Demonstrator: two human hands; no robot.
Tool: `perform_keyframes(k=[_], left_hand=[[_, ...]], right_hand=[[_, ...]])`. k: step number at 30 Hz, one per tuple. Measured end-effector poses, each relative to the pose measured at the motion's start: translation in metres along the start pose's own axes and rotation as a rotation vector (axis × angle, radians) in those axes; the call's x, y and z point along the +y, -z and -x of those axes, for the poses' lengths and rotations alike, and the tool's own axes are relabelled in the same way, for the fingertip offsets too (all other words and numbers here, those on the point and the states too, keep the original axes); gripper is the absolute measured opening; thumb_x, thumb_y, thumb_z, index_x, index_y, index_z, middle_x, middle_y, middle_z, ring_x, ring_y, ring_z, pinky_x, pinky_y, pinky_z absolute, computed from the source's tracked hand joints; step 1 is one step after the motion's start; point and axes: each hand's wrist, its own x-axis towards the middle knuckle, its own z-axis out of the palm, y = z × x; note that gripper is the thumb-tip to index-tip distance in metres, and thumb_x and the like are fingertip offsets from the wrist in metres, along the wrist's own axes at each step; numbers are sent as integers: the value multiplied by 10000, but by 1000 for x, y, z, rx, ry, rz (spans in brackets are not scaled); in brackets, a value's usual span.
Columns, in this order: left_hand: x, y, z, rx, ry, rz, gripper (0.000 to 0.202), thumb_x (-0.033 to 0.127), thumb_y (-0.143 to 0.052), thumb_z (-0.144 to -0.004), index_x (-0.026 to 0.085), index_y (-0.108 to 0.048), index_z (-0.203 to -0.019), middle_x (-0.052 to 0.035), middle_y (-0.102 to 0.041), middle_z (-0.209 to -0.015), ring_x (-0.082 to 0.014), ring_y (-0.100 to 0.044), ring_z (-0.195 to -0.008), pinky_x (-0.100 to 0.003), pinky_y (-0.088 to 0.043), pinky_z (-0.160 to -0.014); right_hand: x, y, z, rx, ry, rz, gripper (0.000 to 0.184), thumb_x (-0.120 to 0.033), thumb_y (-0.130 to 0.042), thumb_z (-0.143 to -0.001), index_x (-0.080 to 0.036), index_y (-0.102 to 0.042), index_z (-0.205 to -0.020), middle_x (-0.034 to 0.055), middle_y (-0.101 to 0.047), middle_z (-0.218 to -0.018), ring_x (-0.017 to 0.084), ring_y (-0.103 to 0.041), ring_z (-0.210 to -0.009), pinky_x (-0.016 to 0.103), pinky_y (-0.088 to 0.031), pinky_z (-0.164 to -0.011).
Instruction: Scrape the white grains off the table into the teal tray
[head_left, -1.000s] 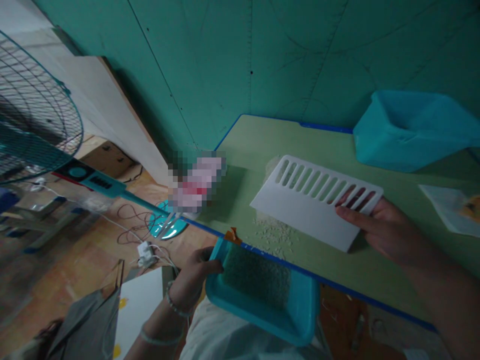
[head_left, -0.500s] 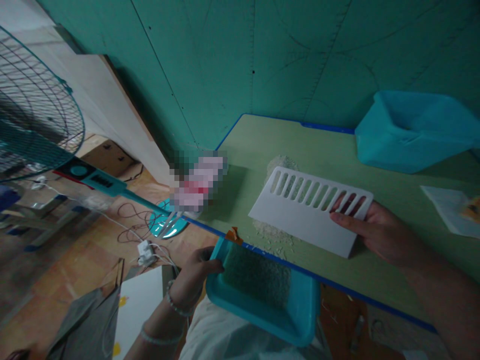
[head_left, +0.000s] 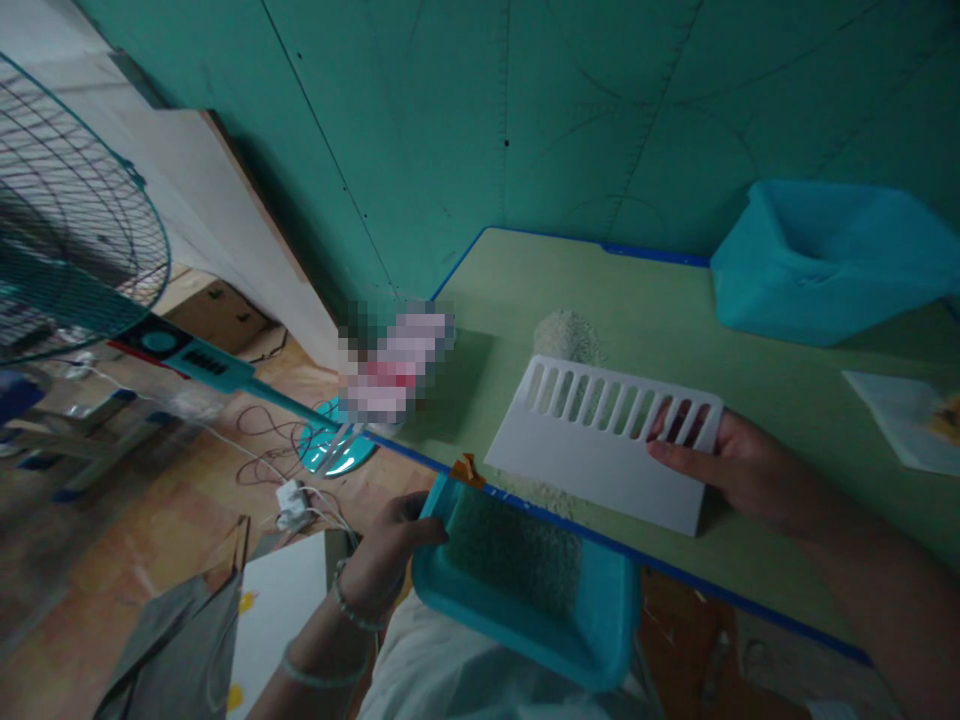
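The right hand (head_left: 739, 470) is clamped on the right end of a white slotted board (head_left: 592, 465). The thumb lies across the front face, and the fingers (head_left: 679, 420) show through the last slots from behind. The board stands on its long edge on the counter (head_left: 675, 325), tilted back, with the row of slots uppermost. Its lower edge rests close to the near, blue-trimmed counter edge.

A heap of pale grains (head_left: 566, 335) lies on the counter just behind the board's left end. A thin band of loose grains (head_left: 544, 493) lies between the board's lower edge and the counter edge.

The left hand (head_left: 390, 555) is closed on the left rim of a teal tray (head_left: 607, 625), thumb over the rim. The tray is held just below the counter edge, directly in front of the board. A layer of grains (head_left: 517, 550) covers the tray floor.

A blue bin (head_left: 825, 260) stands at the far right of the counter, well apart from the board. A sheet of paper (head_left: 892, 425) lies at the right edge of view. A pedestal fan (head_left: 75, 250) stands on the floor to the left.
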Motion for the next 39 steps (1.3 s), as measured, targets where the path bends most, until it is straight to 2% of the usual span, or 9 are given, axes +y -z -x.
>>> perform_keyframes(k=[5,11,19,23,28,31,35,39], left_hand=[[-2,1,1,16,-4,5,233,114,-613,-403,125,-692,-622,-22,-678,-569,-154,-573,-544,-250,-459,-538],[-3,0,1,1,-11,12,222,101,-604,-419,125,-691,-622,-25,-666,-540,-167,-577,-524,-276,-461,-543],[-4,1,-1,-12,-23,2,205,100,-597,-419,132,-691,-599,-25,-657,-523,-157,-563,-526,-251,-437,-511],[-1,-1,1,5,-24,10,204,97,-596,-400,127,-686,-581,-26,-652,-526,-159,-563,-551,-247,-434,-516],[0,-2,1,0,-5,32,214,88,-602,-394,117,-686,-588,-30,-648,-530,-158,-557,-533,-266,-446,-538],[-1,-2,0,-4,2,45,210,79,-592,-409,114,-686,-593,-33,-640,-519,-153,-550,-521,-256,-430,-516],[-3,-3,-2,-25,-14,38,203,76,-572,-419,110,-689,-582,-41,-639,-515,-157,-548,-526,-246,-414,-494],[-4,-1,-3,-42,-34,32,209,72,-568,-429,113,-694,-591,-36,-641,-527,-152,-545,-528,-245,-418,-504]], right_hand=[[-4,-6,2,-24,-51,9,294,-358,-763,-459,-238,-593,-666,-51,-657,-571,156,-596,-503,258,-465,-454],[-11,-10,6,-98,12,-24,203,-298,-748,-522,-223,-599,-638,-60,-647,-554,133,-588,-508,242,-471,-485],[-5,-8,7,-151,-17,60,220,-363,-747,-551,-222,-607,-645,-38,-648,-572,162,-607,-537,271,-485,-500],[-4,-4,8,-88,-62,13,281,-396,-757,-538,-229,-601,-701,-31,-658,-607,169,-606,-529,278,-471,-476],[-3,0,0,150,111,-108,294,-417,-750,-572,-238,-592,-742,-19,-669,-701,175,-612,-648,304,-475,-612],[-3,1,-4,265,138,-146,296,-423,-749,-578,-254,-589,-761,-38,-655,-676,174,-594,-622,308,-461,-599],[0,2,-8,227,121,-174,288,-436,-726,-620,-256,-581,-792,-41,-655,-668,168,-594,-601,289,-454,-557],[4,3,-10,171,123,-91,299,-448,-696,-643,-244,-577,-826,-24,-651,-655,175,-602,-572,298,-460,-526]])
